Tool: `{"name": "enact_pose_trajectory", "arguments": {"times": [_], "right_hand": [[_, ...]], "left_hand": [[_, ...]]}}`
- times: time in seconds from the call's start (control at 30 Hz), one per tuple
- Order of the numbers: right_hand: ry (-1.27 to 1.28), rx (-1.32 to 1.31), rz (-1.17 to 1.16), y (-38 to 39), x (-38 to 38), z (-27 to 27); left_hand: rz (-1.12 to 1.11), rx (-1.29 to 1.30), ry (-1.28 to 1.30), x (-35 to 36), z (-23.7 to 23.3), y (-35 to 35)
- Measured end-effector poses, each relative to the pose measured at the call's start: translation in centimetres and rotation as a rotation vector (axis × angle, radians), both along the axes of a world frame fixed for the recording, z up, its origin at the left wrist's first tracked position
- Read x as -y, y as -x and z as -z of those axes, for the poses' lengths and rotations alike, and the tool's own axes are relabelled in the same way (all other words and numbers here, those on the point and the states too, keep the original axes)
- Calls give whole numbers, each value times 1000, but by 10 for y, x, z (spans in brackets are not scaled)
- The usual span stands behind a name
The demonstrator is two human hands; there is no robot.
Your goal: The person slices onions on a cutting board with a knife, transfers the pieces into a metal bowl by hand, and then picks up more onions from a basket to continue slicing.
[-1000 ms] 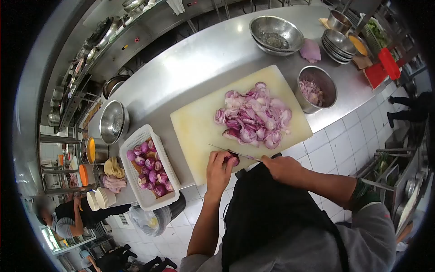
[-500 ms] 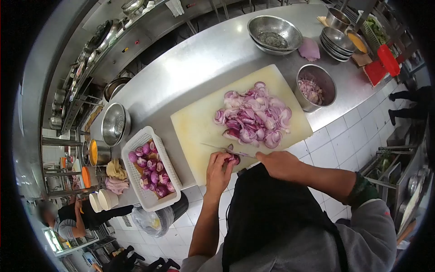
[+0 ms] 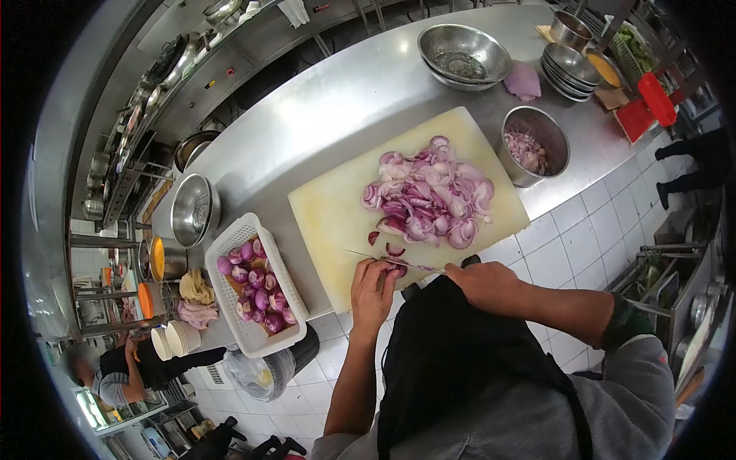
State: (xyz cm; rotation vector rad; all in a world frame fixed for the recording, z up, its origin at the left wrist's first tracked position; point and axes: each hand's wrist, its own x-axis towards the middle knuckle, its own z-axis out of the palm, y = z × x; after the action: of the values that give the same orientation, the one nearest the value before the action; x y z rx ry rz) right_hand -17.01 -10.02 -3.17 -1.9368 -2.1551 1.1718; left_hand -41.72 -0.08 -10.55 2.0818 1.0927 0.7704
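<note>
My left hand [image 3: 372, 291] holds a piece of red onion [image 3: 397, 268] down near the front edge of the pale cutting board [image 3: 326, 211]. My right hand [image 3: 483, 285] grips a knife [image 3: 418, 266] by its handle, its thin blade lying across the onion beside my left fingertips. Just beyond the blade, cut onion slices [image 3: 395, 250] rest on the board. Farther up lies a large heap of sliced red onion [image 3: 429, 192].
White basket [image 3: 295, 331] of peeled onions at left, metal bowl [image 3: 195, 211] behind it. Steel pot [image 3: 535, 146] with onion pieces stands right of the board. Stacked bowls [image 3: 464, 57] and a pink cloth [image 3: 523, 81] are at the back. A person [image 3: 115, 376] stands lower left.
Fresh slices have come off the onion and lie beyond the blade. My right hand and the knife have shifted slightly right and towards my body.
</note>
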Motion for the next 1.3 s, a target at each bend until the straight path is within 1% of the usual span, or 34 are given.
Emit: {"name": "enact_pose_trajectory", "arguments": {"times": [0.03, 0.13, 0.17, 0.23, 0.33, 0.47, 0.53, 0.63, 0.67, 0.77, 0.83, 0.87, 0.97, 1.0, 1.07, 1.1, 1.17, 1.23, 1.3], "right_hand": [[-20, -4, 17, 1, 0, 13], [-57, -40, -7, 5, -20, 24], [-41, -20, -8, 3, -17, 22], [0, 20, -31, 0, -13, -10], [26, -8, -30, -3, 5, -17], [-9, -32, 21, 5, -4, 25], [-66, -87, 20, 8, -16, 40], [54, -148, -36, -9, -37, 29], [3, -178, -41, -11, -38, 36], [-49, -161, 40, -12, -41, 48], [-29, -134, 56, -15, -42, 43], [-18, -121, 69, -17, -42, 40], [-48, -120, 65, -16, -36, 40], [-33, -86, 68, -12, -34, 38], [-11, -11, 68, -7, -31, 26], [-3, -15, 51, -6, -29, 15], [17, -22, 19, -4, -20, -8], [42, -27, 35, -6, -11, -22], [39, -22, 44, -5, -5, -19]], "left_hand": [[3, -3, -18, 0, -2, -1], [2, -13, -24, 0, -4, -1], [1, -13, -17, -1, -3, -1], [1, 8, -13, 0, -2, -1], [-13, 5, -7, 3, -1, 3], [-12, 50, -21, 2, 1, 0], [-1, -2, -59, 1, -2, 1], [88, -57, -160, -9, -7, -2], [118, -81, -195, -11, -11, -1], [-73, -358, 29, -6, -22, -7], [-256, -242, 299, -2, -9, 0], [-342, -182, 434, -1, -11, -1], [-43, -47, -6, -5, -31, 20], [95, -70, -106, -13, -31, 25], [151, -51, -67, -20, -15, 28], [181, -40, -48, -23, -11, 27], [123, -21, -20, -21, -5, 17], [83, -6, -8, -17, -1, 10], [60, 5, -22, -14, 1, 7]]}}
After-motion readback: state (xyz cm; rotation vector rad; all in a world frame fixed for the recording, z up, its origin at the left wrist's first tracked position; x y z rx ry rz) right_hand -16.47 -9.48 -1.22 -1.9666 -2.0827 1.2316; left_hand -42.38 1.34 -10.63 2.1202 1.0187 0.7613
